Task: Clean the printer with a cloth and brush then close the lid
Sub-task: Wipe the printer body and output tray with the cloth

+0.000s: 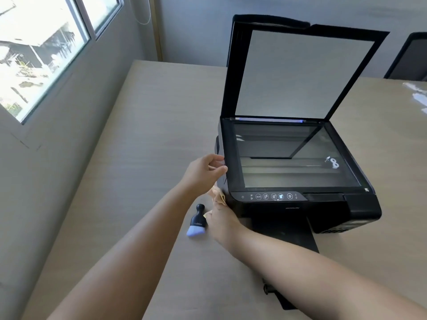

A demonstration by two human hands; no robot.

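Grey walls and a bright window (41, 54) on the left frame a pale wood-grain tabletop (147, 125) that carries a black printer (300, 204); its lid (300, 72) stands raised at the back, white underside facing forward, and the scanner glass (293, 155) lies uncovered, showing reflections and a small white glare spot near its right edge. At the far right a dark object is cut off by the frame edge and cannot be identified; another dark item shows only as a sliver under the right forearm near the bottom. A pale cloth (217, 194) is mostly hidden, only a crumpled strip showing at the printer's front left corner between the two hands. The left hand (204, 174) reaches forward with the forearm stretched from the lower left, fingers curled against the printer's left side edge, thumb on top, gripping that edge. The right hand (221, 221) crosses in from the lower right, wrist bent, back of the hand up; it appears closed on the cloth's lower end, pressing it to the corner, though the fingertips are out of sight. A small brush (196, 222) with a black handle and whitish bristles lies on the tabletop just beside the right hand, ungrasped.
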